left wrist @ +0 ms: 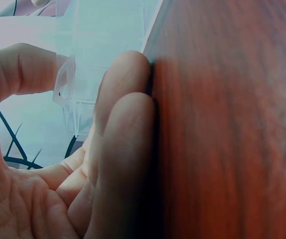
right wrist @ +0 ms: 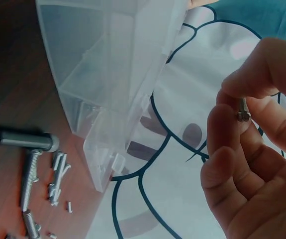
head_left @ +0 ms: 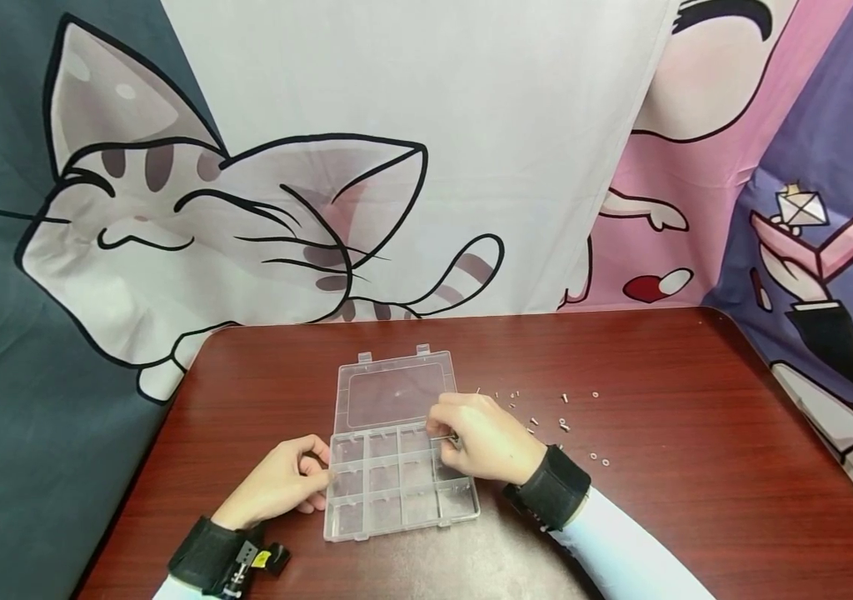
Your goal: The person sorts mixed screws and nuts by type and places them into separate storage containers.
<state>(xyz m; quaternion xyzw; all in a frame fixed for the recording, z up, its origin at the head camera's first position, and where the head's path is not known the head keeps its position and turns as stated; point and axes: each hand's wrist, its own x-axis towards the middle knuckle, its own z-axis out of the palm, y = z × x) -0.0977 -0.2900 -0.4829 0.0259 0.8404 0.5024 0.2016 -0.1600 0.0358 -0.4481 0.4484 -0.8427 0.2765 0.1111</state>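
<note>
A clear plastic compartment box (head_left: 346,534) lies on the table with its lid (head_left: 396,390) folded back away from me. At its left side, my left hand (head_left: 280,479) holds the box's edge, thumb on the wall and other fingers low beside it. My right hand (head_left: 482,433) is over the right-hand compartments, pinching a small metal screw (right wrist: 243,114) between thumb and fingertips. The screw's head shows in the right wrist view; the rest is hidden by the fingers. The compartments look bare, though my right hand covers some.
Several small screws (head_left: 565,426) and nuts (head_left: 605,462) lie scattered on the brown table (head_left: 666,517), right of the box. The right wrist view shows bolts (right wrist: 27,141) close to the box. A printed cloth (head_left: 531,125) hangs behind the table's back edge.
</note>
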